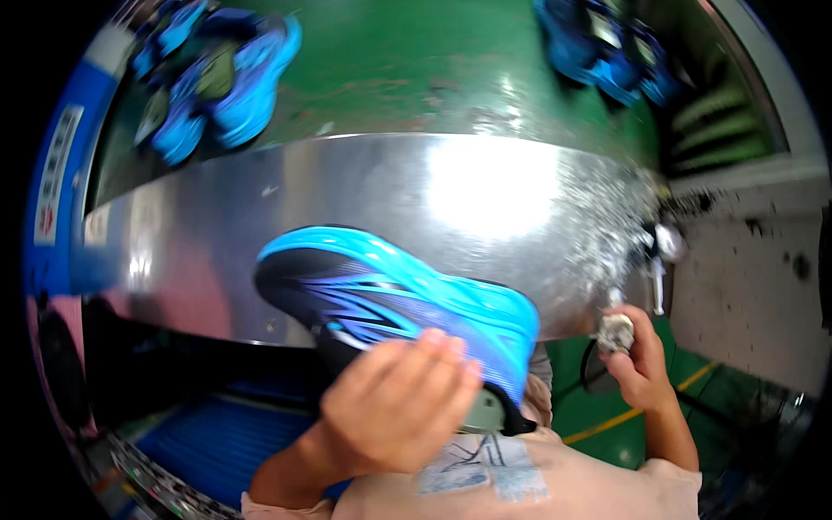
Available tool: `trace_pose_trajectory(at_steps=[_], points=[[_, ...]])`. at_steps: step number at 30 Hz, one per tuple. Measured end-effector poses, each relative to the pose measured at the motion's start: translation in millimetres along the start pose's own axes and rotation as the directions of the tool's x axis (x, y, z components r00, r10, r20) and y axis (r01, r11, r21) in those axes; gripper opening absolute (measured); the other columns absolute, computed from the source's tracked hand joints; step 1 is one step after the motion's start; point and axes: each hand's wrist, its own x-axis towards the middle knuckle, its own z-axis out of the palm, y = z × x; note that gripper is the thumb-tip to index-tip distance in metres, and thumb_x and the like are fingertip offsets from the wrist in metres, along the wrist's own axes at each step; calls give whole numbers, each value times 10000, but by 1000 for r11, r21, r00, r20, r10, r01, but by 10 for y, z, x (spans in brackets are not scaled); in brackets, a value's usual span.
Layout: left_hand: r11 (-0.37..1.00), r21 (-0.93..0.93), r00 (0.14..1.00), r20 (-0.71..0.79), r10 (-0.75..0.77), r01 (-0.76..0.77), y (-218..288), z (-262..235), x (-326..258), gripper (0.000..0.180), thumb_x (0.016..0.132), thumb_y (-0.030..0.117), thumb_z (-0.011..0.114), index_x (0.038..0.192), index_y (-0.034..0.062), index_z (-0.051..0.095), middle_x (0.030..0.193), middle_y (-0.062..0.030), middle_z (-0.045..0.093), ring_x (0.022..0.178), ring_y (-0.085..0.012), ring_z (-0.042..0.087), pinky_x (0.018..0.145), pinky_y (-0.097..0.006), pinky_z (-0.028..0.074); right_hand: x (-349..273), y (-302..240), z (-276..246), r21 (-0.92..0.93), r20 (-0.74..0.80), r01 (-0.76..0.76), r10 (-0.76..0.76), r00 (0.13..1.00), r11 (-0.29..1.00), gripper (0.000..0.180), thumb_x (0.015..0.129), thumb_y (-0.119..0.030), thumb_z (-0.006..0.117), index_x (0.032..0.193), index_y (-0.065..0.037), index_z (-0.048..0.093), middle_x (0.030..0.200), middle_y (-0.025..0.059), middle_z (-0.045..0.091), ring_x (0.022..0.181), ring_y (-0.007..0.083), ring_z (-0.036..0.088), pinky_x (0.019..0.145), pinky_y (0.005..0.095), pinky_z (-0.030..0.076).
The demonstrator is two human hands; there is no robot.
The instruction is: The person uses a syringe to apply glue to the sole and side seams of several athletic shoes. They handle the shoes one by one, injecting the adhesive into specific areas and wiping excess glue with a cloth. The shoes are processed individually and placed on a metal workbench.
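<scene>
A blue and purple running shoe (pixel 407 303) with a bright blue sole edge and black toe is held tilted above the near side of the metal bench, toe to the left. My left hand (pixel 403 399) grips it, fingers against the upper near the collar. A pale green insert (pixel 485 412) shows in the shoe's opening. On the right, past the bench's near edge, my right hand (pixel 643 357) is closed round a rough whitish lump (pixel 616 333), whose kind I cannot make out. Part of the shoe is hidden behind my left hand.
The shiny metal bench (pixel 347 186) spans the middle, scuffed at its right end by a metal fitting with a lever (pixel 660 251). Several similar shoes (pixel 247 82) stand on the green surface (pixel 390 61) beyond, with more shoes (pixel 598 48) at far right. A blue panel (pixel 61 173) borders the left.
</scene>
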Motion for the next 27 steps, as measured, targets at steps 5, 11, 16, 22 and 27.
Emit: trace_pose_trajectory(at_steps=[5, 11, 16, 22, 27], points=[[1000, -16, 993, -115, -26, 25, -3, 86, -185, 169, 820, 135, 617, 971, 98, 682, 1015, -78, 670, 992, -230, 622, 813, -313, 481, 434, -926, 308, 386, 137, 254, -328, 935, 887, 683, 844, -673, 480, 1115, -53, 393, 617, 47, 515, 435, 74, 413, 401, 194, 335], [999, -32, 986, -165, -7, 2, -4, 113, -203, 171, 840, 154, 564, 947, 75, 670, 993, -78, 665, 957, -219, 635, 859, -313, 469, 1229, -1906, 1154, 478, 642, -87, -281, 713, 874, 643, 899, -687, 316, 1091, -75, 360, 495, 33, 460, 340, 75, 332, 319, 219, 268], [999, 23, 978, -204, 32, -27, -22, 156, -269, 226, 851, 204, 533, 979, 68, 659, 1010, -80, 663, 988, -215, 626, 892, -314, 458, 1446, -2034, 1684, 318, 626, -362, 92, 775, 876, 774, 888, -728, 174, 1099, -10, 374, 487, 22, 401, 365, 75, 305, 334, 211, 237], [995, 46, 971, -219, 98, -90, -98, 145, -345, 256, 859, 209, 515, 999, 47, 656, 1007, -95, 668, 998, -222, 624, 921, -331, 451, 1542, -2055, 1892, 210, 620, -413, 206, 757, 886, 788, 885, -732, 170, 1069, 2, 391, 485, 27, 378, 371, 77, 285, 340, 217, 218], [999, 12, 925, -378, -31, 39, -71, 173, -352, 303, 830, 224, 500, 931, -15, 657, 975, -120, 667, 983, -250, 623, 957, -367, 425, 1594, -2069, 1951, 183, 640, -440, 232, 732, 879, 783, 882, -737, 189, 1070, -7, 400, 488, 28, 383, 373, 75, 285, 337, 217, 218]])
